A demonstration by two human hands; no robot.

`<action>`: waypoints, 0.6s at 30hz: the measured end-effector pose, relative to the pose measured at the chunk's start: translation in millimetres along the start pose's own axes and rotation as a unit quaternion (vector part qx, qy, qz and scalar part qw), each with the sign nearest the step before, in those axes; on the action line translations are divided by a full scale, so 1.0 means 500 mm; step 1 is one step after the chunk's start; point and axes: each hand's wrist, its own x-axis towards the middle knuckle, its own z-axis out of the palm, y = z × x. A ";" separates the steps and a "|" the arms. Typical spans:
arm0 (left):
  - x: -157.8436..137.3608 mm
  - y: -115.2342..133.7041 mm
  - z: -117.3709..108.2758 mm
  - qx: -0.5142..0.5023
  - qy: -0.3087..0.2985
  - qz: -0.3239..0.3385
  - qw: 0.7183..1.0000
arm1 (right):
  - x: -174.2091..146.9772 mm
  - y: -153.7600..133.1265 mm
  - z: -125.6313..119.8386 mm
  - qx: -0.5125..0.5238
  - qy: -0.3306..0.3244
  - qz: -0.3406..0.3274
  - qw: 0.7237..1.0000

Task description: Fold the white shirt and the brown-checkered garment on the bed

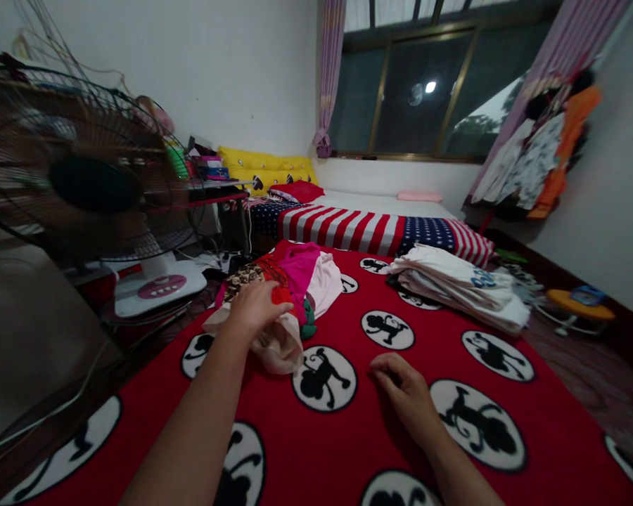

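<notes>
I am in a bedroom in a home. Before me spreads a red blanket [306,450] printed with black monkey figures in white ovals, bearing a loose pile of bright clothes [300,270] and a folded stack of pale fabric [454,281]. Beyond it, a bed [369,201] lies below a wide window [414,91] with purple curtains [331,63]; it has a stars-and-stripes cover [342,230], a red pillow [300,191] and a yellow cushion [235,161]. An electric fan [92,184] stands on my left; garments [532,158] hang on my right.
</notes>
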 end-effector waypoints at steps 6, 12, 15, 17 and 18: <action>0.004 -0.025 0.019 -0.009 -0.095 -0.027 0.995 | 0.003 -0.012 -0.002 0.007 0.007 0.008 1.000; 0.008 0.034 0.019 -0.079 0.033 0.028 0.996 | 0.000 -0.026 0.001 0.045 0.025 0.042 0.998; -0.025 0.092 0.003 -0.191 0.115 0.135 0.965 | -0.001 -0.042 0.000 0.136 0.043 0.117 0.983; -0.069 0.145 -0.006 -0.252 0.099 0.223 0.936 | 0.001 -0.057 -0.007 0.169 0.064 0.133 0.975; -0.097 0.173 -0.009 -0.277 0.072 0.267 0.920 | 0.004 -0.063 -0.013 0.173 0.074 0.125 0.974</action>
